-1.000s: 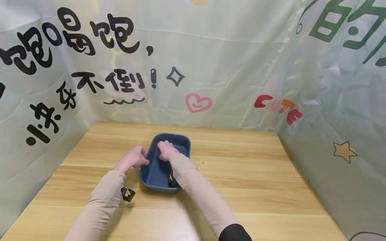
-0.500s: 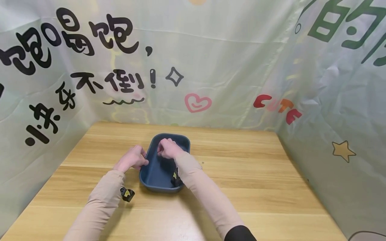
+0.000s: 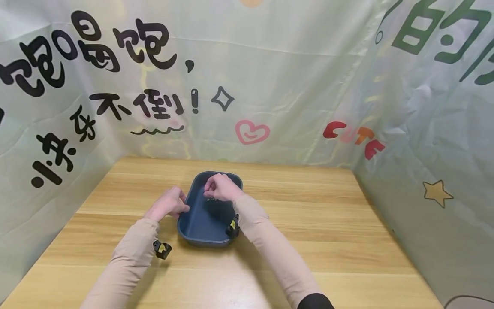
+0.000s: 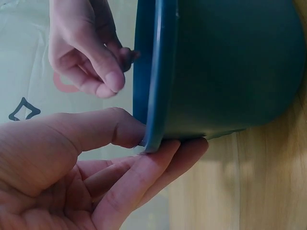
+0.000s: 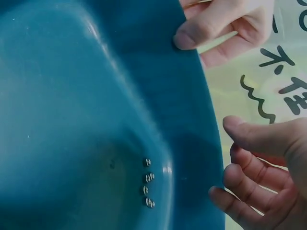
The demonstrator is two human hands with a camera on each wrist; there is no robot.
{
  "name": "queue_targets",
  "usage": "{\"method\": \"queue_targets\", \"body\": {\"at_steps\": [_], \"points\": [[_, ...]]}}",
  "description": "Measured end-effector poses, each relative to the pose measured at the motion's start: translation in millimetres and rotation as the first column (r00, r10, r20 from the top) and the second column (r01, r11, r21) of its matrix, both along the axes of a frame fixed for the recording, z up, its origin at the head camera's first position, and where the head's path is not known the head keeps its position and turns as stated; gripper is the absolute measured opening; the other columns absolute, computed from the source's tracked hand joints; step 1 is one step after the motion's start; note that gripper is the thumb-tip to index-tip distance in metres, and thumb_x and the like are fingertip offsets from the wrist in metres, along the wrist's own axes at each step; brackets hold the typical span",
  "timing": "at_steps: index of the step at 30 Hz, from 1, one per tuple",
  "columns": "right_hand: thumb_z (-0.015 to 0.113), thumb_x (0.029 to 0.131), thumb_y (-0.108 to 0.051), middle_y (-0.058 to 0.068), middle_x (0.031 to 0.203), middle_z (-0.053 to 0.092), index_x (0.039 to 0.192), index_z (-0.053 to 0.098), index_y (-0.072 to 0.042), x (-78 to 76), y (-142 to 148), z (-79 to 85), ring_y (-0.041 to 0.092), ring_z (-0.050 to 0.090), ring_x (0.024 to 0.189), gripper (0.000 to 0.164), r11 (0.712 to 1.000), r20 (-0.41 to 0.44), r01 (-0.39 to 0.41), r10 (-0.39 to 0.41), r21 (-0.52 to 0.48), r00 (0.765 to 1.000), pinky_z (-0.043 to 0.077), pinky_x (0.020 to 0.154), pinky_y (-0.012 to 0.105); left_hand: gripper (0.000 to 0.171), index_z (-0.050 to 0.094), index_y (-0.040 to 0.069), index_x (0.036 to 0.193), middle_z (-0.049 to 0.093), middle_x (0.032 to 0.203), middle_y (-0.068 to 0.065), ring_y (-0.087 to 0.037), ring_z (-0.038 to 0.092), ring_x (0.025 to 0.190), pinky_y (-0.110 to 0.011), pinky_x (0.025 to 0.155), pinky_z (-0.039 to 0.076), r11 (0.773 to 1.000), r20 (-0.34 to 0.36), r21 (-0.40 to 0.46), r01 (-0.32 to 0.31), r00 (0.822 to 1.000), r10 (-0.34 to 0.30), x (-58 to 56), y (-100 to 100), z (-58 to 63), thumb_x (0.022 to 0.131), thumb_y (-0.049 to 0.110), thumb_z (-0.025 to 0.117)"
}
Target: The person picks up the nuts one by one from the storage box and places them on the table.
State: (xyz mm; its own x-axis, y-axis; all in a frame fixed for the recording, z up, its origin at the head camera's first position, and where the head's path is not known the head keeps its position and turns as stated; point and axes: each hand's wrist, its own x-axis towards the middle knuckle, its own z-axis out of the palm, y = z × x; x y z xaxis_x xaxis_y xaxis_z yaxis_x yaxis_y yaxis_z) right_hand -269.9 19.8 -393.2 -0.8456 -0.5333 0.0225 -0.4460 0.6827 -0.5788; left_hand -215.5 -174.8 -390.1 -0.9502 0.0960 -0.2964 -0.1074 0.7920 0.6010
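A dark blue basin (image 3: 198, 221) with rounded corners stands on the table. My left hand (image 3: 168, 203) pinches its left rim, thumb inside and fingers along the outer wall, as the left wrist view shows. Over the far part of the basin hovers my right hand (image 3: 223, 188), fingers loosely bent. In the right wrist view this right hand (image 5: 266, 172) has a gap between thumb and fingers, with nothing in it. Several small shiny metal pieces (image 5: 147, 177) lie in a short row on the basin floor near its wall; their exact kind is too small to make out.
The wooden table (image 3: 308, 223) runs back to a printed cloth backdrop (image 3: 301, 86) on three sides. A small black and yellow device (image 3: 162, 249) sits at the left wrist, another device (image 3: 233, 226) at the right wrist.
My right hand has risen from the basin and drifted slightly right and away. Small metal pieces now show beneath it. My left hand keeps its place on the rim.
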Motion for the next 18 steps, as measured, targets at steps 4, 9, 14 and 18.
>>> {"method": "queue_targets", "body": {"at_steps": [4,9,14,18], "points": [[0.078,0.087,-0.020,0.000,0.076,0.071,0.089,0.073,-0.011,0.5,7,2.5,0.005,0.057,0.063,0.010,1.000,-0.014,0.003,-0.004,-0.023,1.000,0.048,0.065,0.016,0.029,0.060,-0.012,0.106,0.065,0.100,-0.026,-0.020,0.069,0.065,-0.029,0.060,0.063,1.000,0.000,-0.004,-0.004,1.000,0.004,1.0,1,1.1,0.084,0.002,0.071],[0.079,0.087,-0.018,-0.001,0.074,0.065,0.090,0.073,-0.008,0.6,14,4.5,0.006,0.054,0.066,0.012,0.999,-0.040,-0.016,0.014,-0.043,0.999,0.046,0.066,0.015,0.028,0.059,-0.012,0.105,0.065,0.102,-0.028,-0.021,0.070,0.066,-0.031,0.062,0.064,1.000,0.002,0.002,-0.009,1.000,0.009,2.0,1,1.1,0.084,0.001,0.071],[0.079,0.086,-0.016,-0.003,0.071,0.059,0.089,0.072,-0.007,2.4,23,5.0,0.006,0.052,0.065,0.012,0.997,-0.060,-0.028,0.024,-0.073,0.998,0.044,0.065,0.015,0.027,0.059,-0.012,0.104,0.064,0.101,-0.027,-0.022,0.070,0.066,-0.031,0.062,0.065,1.000,-0.006,0.002,-0.007,1.000,0.007,2.1,1,0.2,0.083,0.001,0.070],[0.078,0.087,-0.013,-0.004,0.071,0.056,0.088,0.071,-0.004,4.6,31,3.6,0.006,0.050,0.064,0.011,0.993,-0.048,-0.030,0.024,-0.113,0.999,0.043,0.065,0.014,0.027,0.059,-0.012,0.104,0.064,0.101,-0.027,-0.022,0.071,0.067,-0.030,0.062,0.064,1.000,-0.012,-0.001,-0.009,1.000,0.009,2.4,0,-0.1,0.083,0.001,0.070]]}}
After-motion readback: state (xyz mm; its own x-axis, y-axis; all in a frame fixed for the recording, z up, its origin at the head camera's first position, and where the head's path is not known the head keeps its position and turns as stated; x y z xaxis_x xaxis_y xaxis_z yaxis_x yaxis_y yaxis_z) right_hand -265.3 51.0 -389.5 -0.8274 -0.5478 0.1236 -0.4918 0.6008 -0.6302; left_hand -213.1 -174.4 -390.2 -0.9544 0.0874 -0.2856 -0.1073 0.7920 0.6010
